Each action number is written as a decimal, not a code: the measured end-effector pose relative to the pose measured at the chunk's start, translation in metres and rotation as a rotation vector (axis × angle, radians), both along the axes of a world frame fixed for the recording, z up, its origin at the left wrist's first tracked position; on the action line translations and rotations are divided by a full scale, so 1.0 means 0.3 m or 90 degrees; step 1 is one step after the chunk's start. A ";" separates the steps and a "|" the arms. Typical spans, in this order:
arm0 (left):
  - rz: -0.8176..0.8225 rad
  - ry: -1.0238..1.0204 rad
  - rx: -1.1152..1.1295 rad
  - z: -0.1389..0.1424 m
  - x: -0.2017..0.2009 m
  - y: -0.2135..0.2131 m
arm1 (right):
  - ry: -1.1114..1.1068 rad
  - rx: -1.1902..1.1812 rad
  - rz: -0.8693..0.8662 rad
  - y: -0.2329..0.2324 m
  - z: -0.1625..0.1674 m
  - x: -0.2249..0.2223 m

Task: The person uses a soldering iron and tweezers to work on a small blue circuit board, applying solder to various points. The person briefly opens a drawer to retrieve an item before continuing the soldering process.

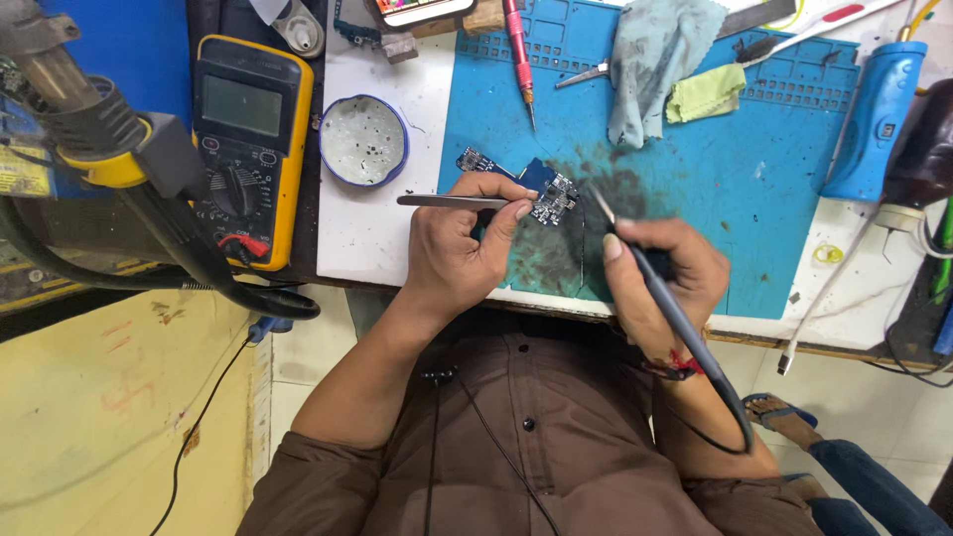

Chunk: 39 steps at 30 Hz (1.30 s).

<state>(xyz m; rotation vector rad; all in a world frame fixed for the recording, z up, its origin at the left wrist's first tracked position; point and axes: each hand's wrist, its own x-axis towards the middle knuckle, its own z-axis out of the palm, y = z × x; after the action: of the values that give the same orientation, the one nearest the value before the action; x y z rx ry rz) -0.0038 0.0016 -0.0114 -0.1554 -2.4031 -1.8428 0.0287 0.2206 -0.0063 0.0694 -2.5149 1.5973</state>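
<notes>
From the head camera, the left hand (459, 243) grips metal tweezers (452, 201) and presses a small circuit board (553, 201) against the blue work mat (695, 199). The right hand (663, 273) holds a soldering iron (635, 253) like a pen, its tip just beside the board, possibly touching it. The soldering step seems in hand; the next move calls for a steady tip on one small joint.

left hand (462, 248): pinches tweezers (452, 201) on circuit board (553, 201); right hand (660, 273): grips soldering iron (685, 333)
</notes>
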 end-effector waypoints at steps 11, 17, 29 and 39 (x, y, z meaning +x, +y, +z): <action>-0.050 0.025 -0.028 0.009 -0.003 -0.010 | -0.005 0.007 0.047 -0.029 0.003 -0.013; -0.042 0.023 -0.096 0.017 0.002 -0.005 | -0.028 0.011 0.040 -0.029 0.008 -0.013; -0.040 0.033 -0.103 0.021 0.008 -0.004 | -0.025 0.019 0.048 -0.032 0.010 -0.015; -0.039 0.024 -0.105 0.023 0.007 -0.004 | -0.020 0.018 0.054 -0.030 0.010 -0.015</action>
<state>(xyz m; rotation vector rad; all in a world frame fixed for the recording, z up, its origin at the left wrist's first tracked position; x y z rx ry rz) -0.0017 0.0004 -0.0046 -0.2784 -2.5490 -1.6484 0.0242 0.2115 -0.0033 0.1585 -2.5915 1.6058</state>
